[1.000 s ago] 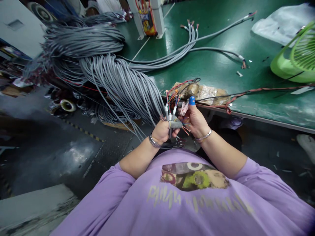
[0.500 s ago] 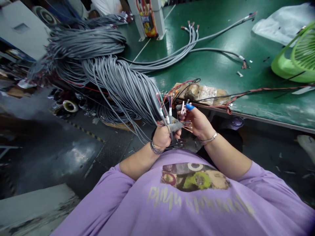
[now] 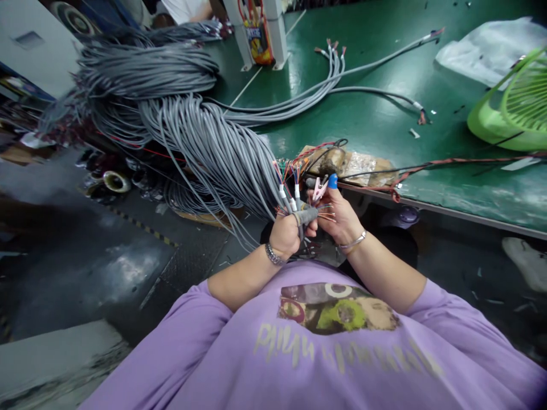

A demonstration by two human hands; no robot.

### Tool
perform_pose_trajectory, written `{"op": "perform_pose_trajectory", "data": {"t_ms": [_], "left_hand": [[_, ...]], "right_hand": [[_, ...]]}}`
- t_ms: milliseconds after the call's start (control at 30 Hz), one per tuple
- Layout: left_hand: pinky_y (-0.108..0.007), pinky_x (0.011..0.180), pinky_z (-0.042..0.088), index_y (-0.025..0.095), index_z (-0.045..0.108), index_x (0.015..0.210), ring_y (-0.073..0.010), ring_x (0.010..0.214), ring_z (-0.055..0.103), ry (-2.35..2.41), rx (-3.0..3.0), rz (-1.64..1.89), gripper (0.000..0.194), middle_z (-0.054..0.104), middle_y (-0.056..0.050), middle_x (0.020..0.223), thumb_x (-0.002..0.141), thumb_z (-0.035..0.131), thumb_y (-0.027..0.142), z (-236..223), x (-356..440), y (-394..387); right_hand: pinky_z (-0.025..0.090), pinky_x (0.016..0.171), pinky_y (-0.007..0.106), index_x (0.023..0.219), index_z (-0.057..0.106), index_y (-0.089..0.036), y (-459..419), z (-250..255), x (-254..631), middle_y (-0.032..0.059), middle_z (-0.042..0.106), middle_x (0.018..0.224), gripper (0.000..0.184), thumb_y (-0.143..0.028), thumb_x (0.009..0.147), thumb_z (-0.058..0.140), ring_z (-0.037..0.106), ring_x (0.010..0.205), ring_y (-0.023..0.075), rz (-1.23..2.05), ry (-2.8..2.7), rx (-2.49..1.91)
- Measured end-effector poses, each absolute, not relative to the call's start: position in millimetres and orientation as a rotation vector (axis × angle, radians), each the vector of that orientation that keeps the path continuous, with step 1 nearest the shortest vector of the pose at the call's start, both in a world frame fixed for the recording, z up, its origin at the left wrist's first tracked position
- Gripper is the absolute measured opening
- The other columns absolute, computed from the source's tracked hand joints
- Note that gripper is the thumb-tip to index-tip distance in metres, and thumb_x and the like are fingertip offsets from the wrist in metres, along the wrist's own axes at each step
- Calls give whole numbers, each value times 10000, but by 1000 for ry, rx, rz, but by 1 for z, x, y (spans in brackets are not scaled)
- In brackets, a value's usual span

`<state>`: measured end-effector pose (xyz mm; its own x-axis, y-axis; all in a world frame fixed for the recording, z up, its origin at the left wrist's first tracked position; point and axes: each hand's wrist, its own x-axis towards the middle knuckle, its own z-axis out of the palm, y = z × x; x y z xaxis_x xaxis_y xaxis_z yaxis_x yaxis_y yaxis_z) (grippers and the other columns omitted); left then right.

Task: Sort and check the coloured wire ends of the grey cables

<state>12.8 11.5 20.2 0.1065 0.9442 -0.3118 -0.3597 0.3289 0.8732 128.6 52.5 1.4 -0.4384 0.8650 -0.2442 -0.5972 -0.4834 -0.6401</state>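
My left hand (image 3: 285,234) is closed around the ends of grey cables (image 3: 289,199) with white sleeves and thin coloured wires. A grey wrap (image 3: 306,215) lies across the grip, apparently over the thumb. Fine bare-ended wires (image 3: 327,215) fan out to the right of it, toward my right hand (image 3: 342,219). That hand is curled beside the wires, its thumb raised and tipped with a blue cap (image 3: 332,181). A pink clip (image 3: 319,189) shows just left of this thumb; whether the fingers grip it is unclear. My right fingertips are partly hidden.
A thick bundle of grey cables (image 3: 213,136) drapes over the bench's left end. Several loose cables (image 3: 299,105) stretch across the green bench (image 3: 384,119). A taped cardboard piece (image 3: 363,161) lies at its edge. A green fan (image 3: 496,122) and plastic bag (image 3: 491,48) are at right.
My right hand has shifted slightly left and down, and its blue-capped thumb has turned from pointing left to pointing up. My left hand keeps its hold on the cables.
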Motion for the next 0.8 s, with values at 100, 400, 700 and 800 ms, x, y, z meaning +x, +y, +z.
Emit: {"op": "perform_pose_trajectory", "data": {"t_ms": [100, 400, 700, 800], "left_hand": [[-181, 395, 409, 153, 594, 622, -71, 409, 513, 1044, 702, 1095, 311, 588, 18, 499, 563, 797, 381, 21, 13, 12], [-185, 391, 408, 154, 595, 607, -69, 400, 504, 1058, 701, 1092, 315, 587, 16, 494, 562, 799, 390, 22, 14, 12], [-193, 398, 434, 161, 611, 670, -84, 402, 526, 1031, 705, 1087, 323, 599, 25, 494, 577, 836, 372, 17, 11, 9], [-191, 398, 426, 162, 610, 686, -84, 404, 528, 1040, 698, 1094, 328, 593, 30, 495, 572, 839, 366, 17, 11, 9]], "right_hand": [[454, 370, 340, 809, 648, -217, 52, 1, 129, -16, 557, 501, 631, -844, 766, 588, 519, 352, 176, 2016, -598, -685], [462, 392, 334, 793, 642, -217, 54, -1, 128, -25, 532, 524, 598, -814, 779, 610, 494, 376, 153, 2000, -556, -681], [503, 431, 323, 784, 649, -202, 56, -2, 124, -14, 526, 548, 570, -765, 842, 583, 491, 443, 148, 1937, -456, -702], [476, 389, 303, 765, 643, -202, 57, -2, 124, -20, 516, 531, 581, -775, 834, 584, 495, 416, 145, 1927, -449, -710]]}}
